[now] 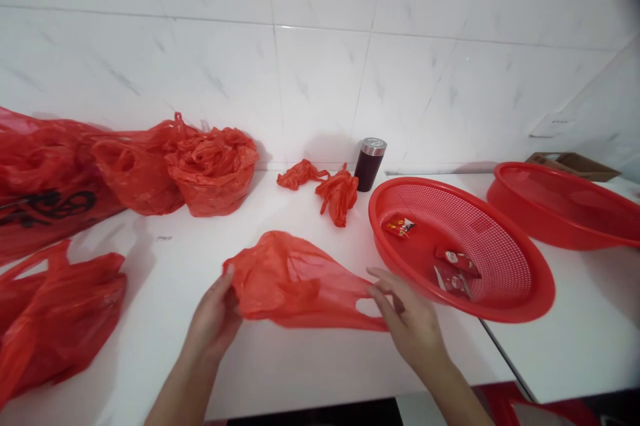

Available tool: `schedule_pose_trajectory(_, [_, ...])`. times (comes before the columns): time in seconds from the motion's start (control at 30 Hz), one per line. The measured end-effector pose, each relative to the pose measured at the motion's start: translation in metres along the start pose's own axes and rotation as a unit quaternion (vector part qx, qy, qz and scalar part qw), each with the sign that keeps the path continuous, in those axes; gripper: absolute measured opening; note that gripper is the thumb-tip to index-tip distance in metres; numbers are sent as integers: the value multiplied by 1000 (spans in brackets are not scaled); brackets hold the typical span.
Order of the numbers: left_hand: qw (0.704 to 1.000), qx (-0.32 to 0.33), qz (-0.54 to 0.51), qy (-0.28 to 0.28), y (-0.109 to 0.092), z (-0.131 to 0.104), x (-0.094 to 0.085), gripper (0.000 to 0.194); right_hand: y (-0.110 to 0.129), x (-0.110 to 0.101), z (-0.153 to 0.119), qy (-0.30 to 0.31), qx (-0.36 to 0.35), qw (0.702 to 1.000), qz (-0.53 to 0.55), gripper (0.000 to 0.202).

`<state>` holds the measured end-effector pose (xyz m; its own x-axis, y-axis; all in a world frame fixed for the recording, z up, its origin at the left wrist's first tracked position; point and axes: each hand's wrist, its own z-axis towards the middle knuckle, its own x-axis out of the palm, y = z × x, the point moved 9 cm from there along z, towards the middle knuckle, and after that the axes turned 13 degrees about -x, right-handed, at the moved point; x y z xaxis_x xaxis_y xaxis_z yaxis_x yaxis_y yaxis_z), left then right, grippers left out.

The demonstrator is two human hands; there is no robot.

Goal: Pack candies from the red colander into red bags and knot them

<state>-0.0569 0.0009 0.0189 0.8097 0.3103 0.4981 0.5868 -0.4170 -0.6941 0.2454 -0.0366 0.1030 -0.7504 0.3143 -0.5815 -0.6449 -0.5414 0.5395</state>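
Note:
A thin red plastic bag (300, 279) is stretched sideways between my two hands, above the white table. My left hand (217, 313) is closed on the bag's bunched left end, its fingers partly behind the plastic. On the other side, my right hand (407, 313) pinches the bag near its handle hole, thumb and fingers together. Just past my right hand stands a red plastic basket (543, 293) with perforated walls. A small red and yellow packet (400, 226) and dark red packets (453, 279) lie inside it.
Filled red bags (213, 173) line the wall at the left, and another red bag (85, 313) sits nearer. Two crumpled red bags (340, 196) lie by a dark tumbler (370, 166). A second red basket (565, 203) and a cardboard box (575, 163) stand at the right.

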Motion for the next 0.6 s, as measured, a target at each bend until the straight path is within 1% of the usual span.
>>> schedule_pose_trajectory(0.07, [999, -6, -46, -28, -4, 6, -20, 22, -7, -12, -4, -15, -2, 1000, -8, 20])
schedule_pose_trajectory(0.1, [998, -13, -49, -35, -4, 8, -26, 23, -7, -16, -5, -17, -10, 1000, -10, 18])
schedule_pose_trajectory(0.17, [997, -33, -51, -36, -2, 10, -31, 23, -3, -20, -6, -21, -29, 999, -17, 15])
schedule_pose_trajectory(0.2, [997, -37, -51, -47, -2, 9, -33, 24, -1, -21, -5, -28, -38, 999, -21, 14])
schedule_pose_trajectory(0.23, [996, -24, -46, -74, -5, 6, -37, 23, 2, -23, -5, -35, -45, 998, -24, 13])
schedule_pose_trajectory(0.27, [993, 15, -32, -115, -12, -1, -42, 21, 4, -24, -4, -42, -51, 997, -25, 13])
schedule_pose_trajectory(0.3, [984, 79, -2, -162, -24, -12, -45, 18, 7, -25, -3, -47, -55, 997, -24, 14])
schedule_pose_trajectory(0.33, [964, 164, 46, -203, -38, -29, -42, 18, 9, -25, -3, -49, -59, 997, -20, 14])
schedule_pose_trajectory(0.37, [932, 258, 111, -228, -51, -50, -31, 21, 12, -25, -2, -49, -62, 997, -15, 14])
schedule_pose_trajectory(0.4, [890, 346, 188, -230, -59, -71, -11, 28, 15, -24, -1, -45, -65, 997, -9, 14])
schedule_pose_trajectory(0.43, [842, 414, 273, -212, -58, -89, 15, 36, 19, -22, 0, -41, -66, 997, -3, 14])
schedule_pose_trajectory(0.47, [794, 456, 357, -184, -50, -101, 42, 44, 23, -20, 1, -36, -67, 997, 4, 15])
schedule_pose_trajectory(0.5, [754, 463, 439, -157, -35, -103, 65, 53, 28, -18, 2, -31, -68, 997, 11, 15])
schedule_pose_trajectory(0.53, [717, 454, 510, -141, -18, -99, 83, 61, 34, -17, 3, -28, -70, 997, 19, 16])
schedule_pose_trajectory(0.57, [688, 436, 562, -141, -3, -91, 92, 64, 39, -16, 3, -23, -74, 997, 28, 16])
schedule_pose_trajectory(0.6, [670, 408, 602, -151, 8, -77, 93, 63, 44, -15, 3, -15, -78, 996, 39, 17])
